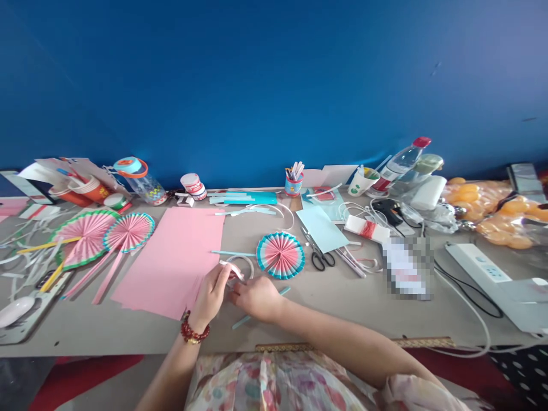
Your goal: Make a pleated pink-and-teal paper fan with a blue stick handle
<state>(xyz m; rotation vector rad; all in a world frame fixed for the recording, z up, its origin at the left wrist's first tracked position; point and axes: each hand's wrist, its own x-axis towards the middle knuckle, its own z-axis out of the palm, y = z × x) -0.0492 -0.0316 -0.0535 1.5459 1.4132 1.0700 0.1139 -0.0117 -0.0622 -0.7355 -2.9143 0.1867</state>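
My left hand (213, 295), with a red bead bracelet at the wrist, is closed around a small white, partly dark-red band (232, 269) that looks like a roll of tape. Close beside it, my right hand (259, 298) is pinched at the band's near end; what its fingertips hold is hidden. Just beyond my hands lies a round pleated paper fan (281, 256), pink with a blue-and-white rim, with a light-blue strip pointing left from it. A stack of pink paper (175, 257) lies to the left, partly behind my left hand.
Two finished-looking pleated fans (129, 233) lie at left. Black scissors (322, 260) and light-blue paper (323, 228) lie right of the middle. Farther right are a power strip (482, 262), cables and a bottle (400, 165). A blue wall (274, 85) bounds the back.
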